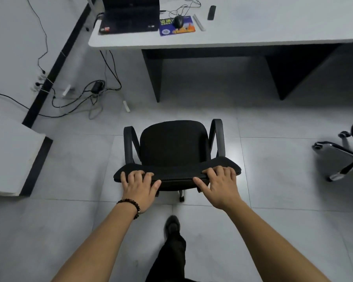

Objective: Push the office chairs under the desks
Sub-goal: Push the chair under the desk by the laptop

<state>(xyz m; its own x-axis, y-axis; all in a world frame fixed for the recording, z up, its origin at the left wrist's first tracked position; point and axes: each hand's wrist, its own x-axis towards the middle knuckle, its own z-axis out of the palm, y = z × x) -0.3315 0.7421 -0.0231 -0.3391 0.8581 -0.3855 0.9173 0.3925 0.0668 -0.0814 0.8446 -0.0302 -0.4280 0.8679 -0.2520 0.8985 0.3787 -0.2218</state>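
A black office chair (174, 143) with two curved armrests stands on the tiled floor, facing a white desk (253, 31) with dark legs farther ahead. The chair's seat is well short of the desk's opening. My left hand (140, 185) grips the left end of the backrest's top edge, fingers curled over it. My right hand (218, 185) grips the right end the same way. A beaded bracelet circles my left wrist. One shoe and trouser leg show below the chair.
On the desk lie a laptop (128, 17), a mouse (178, 21) on a blue pad, and a dark remote (211, 12). Tangled cables and a power brick (97, 87) cover the floor at left. Another chair's chrome base (338, 157) stands at right. A white ledge (12, 159) juts in at left.
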